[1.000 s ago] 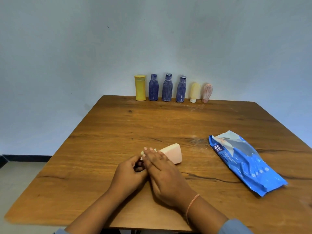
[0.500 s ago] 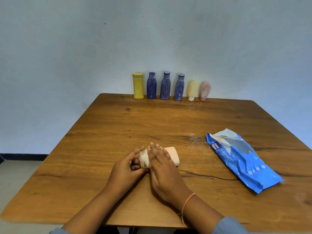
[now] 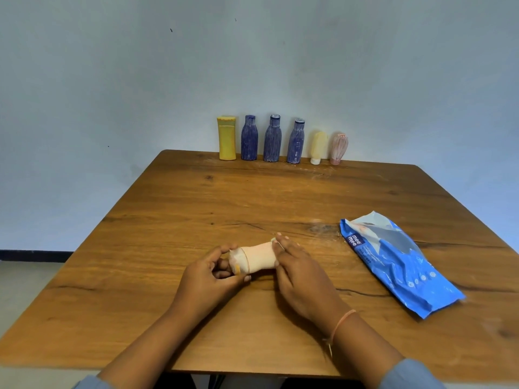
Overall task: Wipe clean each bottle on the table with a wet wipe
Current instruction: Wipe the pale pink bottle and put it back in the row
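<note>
A wooden table point(image 3: 280, 197) fills the view. On it, at 3 o'clock from the hands, lies a blue wipes pack point(image 3: 393, 265). The left hand point(image 3: 209, 279) curls round the cap end of a peach bottle point(image 3: 258, 256), which lies on its side near the front edge. The right hand point(image 3: 303, 279) presses fairly straight fingers against the bottle's other end. A pale scrap at its fingertips may be the wipe. At 12 o'clock, along the far edge, stand a yellow bottle point(image 3: 227, 138), three blue bottles point(image 3: 271, 140), a cream bottle point(image 3: 318, 147) and a pink bottle point(image 3: 339, 147).
</note>
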Available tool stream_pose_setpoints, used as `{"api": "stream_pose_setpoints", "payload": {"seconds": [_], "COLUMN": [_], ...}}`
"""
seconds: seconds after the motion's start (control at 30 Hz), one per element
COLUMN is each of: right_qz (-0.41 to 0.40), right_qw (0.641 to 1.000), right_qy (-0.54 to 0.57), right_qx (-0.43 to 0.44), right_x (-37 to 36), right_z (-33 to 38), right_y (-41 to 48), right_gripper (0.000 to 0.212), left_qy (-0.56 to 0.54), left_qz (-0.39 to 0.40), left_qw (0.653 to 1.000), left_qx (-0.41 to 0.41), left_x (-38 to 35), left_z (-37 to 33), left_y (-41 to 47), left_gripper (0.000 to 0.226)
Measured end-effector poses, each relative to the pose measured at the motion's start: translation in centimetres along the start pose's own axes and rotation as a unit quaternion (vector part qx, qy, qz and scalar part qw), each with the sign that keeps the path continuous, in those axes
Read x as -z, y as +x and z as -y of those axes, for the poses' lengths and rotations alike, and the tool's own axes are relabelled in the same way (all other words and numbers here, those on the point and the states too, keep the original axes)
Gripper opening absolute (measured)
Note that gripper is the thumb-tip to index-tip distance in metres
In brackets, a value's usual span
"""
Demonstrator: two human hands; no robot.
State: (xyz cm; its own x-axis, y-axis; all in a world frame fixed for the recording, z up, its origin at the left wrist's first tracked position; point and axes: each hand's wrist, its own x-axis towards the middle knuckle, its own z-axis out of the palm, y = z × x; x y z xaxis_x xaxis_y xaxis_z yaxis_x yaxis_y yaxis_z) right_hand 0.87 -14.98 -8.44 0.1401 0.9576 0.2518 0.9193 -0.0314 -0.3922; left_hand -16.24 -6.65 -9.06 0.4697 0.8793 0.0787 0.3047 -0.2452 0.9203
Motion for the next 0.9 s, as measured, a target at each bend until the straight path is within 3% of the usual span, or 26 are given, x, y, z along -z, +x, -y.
{"api": "stream_pose_setpoints", "payload": {"seconds": [0.1,0.33,0.57,0.77,0.9], "right_qz": [0.007,0.023,-0.019,0.005,-0.016], "right_qw": [1.000,0.993,1.000,0.988,0.992], "right_qy": [0.005,0.053,0.012,0.026,0.013], "right_qx": [-0.005,0.102,0.002,0.151,0.123], "right_x": [-0.6,-0.8,0.5,-0.9,-0.3], "right_z": [2.3,4.8,1.5,5.4,1.8], "right_y": [0.9,-0.8,0.5,-0.7,-0.5], "right_gripper": [0.053,0.066,0.066,0.058,0.060], "left_qy": [0.027,0.097,0.089,0.083,0.022], "left_qz": [-0.011,-0.037,-0.031,-0.030,-0.014], "left_qw": [0.999,0.992,0.995,0.996,0.999], "left_qx": [-0.019,-0.068,-0.042,-0.028,0.019], "left_x": [0.0,0.1,-0.2,0.0,0.3], "left_z": [-0.2,-1.1,-0.6,-0.2,0.1], "left_y": [-0.3,-1.3,-0.6,-0.1,0.5], "left_gripper": [0.056,0.048,0.023,0.005,0.028]}}
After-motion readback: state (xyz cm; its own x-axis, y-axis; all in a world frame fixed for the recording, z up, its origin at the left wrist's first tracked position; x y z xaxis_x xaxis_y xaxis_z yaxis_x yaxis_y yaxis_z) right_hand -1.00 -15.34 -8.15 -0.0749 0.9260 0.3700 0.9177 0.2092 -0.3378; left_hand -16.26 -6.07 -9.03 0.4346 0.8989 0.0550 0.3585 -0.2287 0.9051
